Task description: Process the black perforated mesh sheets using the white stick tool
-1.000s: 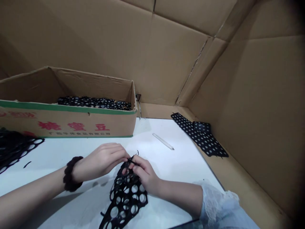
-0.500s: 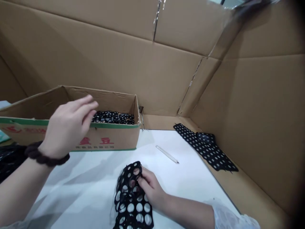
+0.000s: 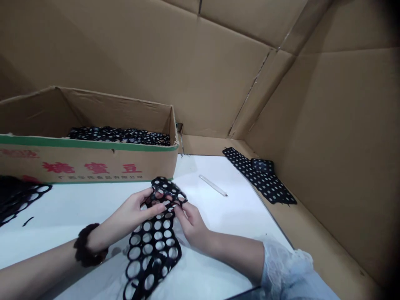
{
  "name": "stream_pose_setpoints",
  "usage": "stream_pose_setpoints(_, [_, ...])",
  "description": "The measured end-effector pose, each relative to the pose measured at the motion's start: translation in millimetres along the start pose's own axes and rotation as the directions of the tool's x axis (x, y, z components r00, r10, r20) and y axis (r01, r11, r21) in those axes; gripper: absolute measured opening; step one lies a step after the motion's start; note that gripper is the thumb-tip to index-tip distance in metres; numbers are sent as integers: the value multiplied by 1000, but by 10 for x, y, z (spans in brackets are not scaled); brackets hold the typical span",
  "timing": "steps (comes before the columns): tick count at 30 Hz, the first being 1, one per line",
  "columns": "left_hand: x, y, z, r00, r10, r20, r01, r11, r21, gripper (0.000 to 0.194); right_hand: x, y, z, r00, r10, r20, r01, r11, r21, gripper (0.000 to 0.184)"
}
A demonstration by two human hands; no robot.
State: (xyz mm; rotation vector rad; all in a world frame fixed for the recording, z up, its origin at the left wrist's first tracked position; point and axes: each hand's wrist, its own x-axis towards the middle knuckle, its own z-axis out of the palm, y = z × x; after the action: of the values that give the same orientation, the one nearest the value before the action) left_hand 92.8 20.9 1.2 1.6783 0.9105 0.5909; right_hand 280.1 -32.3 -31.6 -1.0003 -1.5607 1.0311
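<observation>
A limp black sheet full of round holes (image 3: 153,237) hangs between my hands and trails over the white table towards me. My left hand (image 3: 137,212) grips its left edge, thumb on top and fingers behind. At the right edge, my right hand (image 3: 192,223) pinches the same sheet between thumb and fingers. The sheet's top end is bent over above my fingertips. Parts of the fingers show through the holes. A dark scalloped band (image 3: 89,246) circles my left wrist.
An open cardboard box (image 3: 150,162) with black holed pieces (image 3: 118,135) inside stands back left. More black holed material (image 3: 21,198) lies at the left edge. A white pen-like tool (image 3: 213,185) rests on the table (image 3: 231,225). Black holed strips (image 3: 262,177) lie right, beside cardboard walls.
My left hand was at the sheet, rose away towards the box, then came back and took hold of it again. My right hand kept its hold. The sheet's top end now lies spread out.
</observation>
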Motion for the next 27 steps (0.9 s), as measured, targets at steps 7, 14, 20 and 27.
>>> stream_pose_setpoints(7, [22,-33,-38,987,-162,7,162,979,-127,36,71,76,-67,955,-28,-297,28,1000,-3,20])
stream_pose_setpoints(14, [20,-81,-21,981,-49,189,44,999,30,29,130,99,-83,990,106,92,-89,980,-176,27])
stream_pose_setpoints(20, [47,-122,6,966,-112,235,131,989,-70,30,137,74,-20,962,270,48,-273,959,80,27])
stream_pose_setpoints(27, [-35,-179,15,970,-143,199,167,980,-110,35,400,13,-449,937,180,-299,-146,980,132,37])
